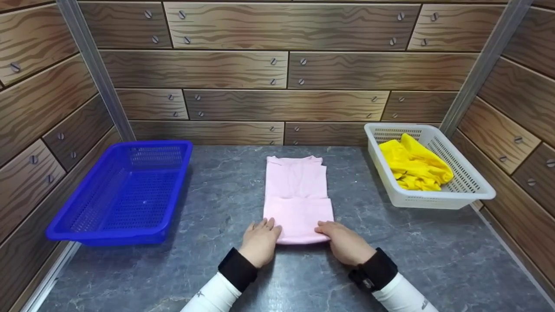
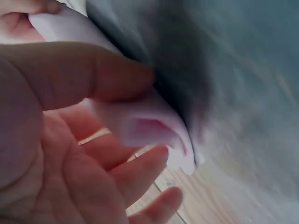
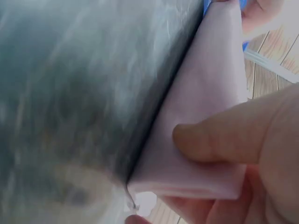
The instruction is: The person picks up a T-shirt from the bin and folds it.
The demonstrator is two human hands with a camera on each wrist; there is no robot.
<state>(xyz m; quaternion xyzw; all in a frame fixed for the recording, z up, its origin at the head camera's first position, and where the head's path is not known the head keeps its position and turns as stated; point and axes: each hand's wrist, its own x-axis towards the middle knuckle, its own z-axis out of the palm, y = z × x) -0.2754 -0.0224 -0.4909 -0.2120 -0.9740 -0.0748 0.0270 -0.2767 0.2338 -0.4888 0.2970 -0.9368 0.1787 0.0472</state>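
A pink shirt (image 1: 299,182), folded into a narrow strip, lies mid-table with its neckline at the far end. Its near part is doubled back over the rest, leaving a rounded fold towards me. At the near left corner my left hand (image 1: 261,242) pinches this fold, thumb on the near face and fingers over the top. The left wrist view shows the rolled pink layers (image 2: 149,128) between thumb and fingers. My right hand (image 1: 349,245) grips the near right corner the same way; its thumb (image 3: 201,142) presses flat on the cloth in the right wrist view.
A blue plastic basket (image 1: 108,237) with nothing in it stands on the left. To the right, a white basket (image 1: 442,197) holds crumpled yellow cloth (image 1: 414,162). Wood-patterned panels (image 1: 238,69) enclose the grey marbled table (image 1: 221,186) at the back and sides.
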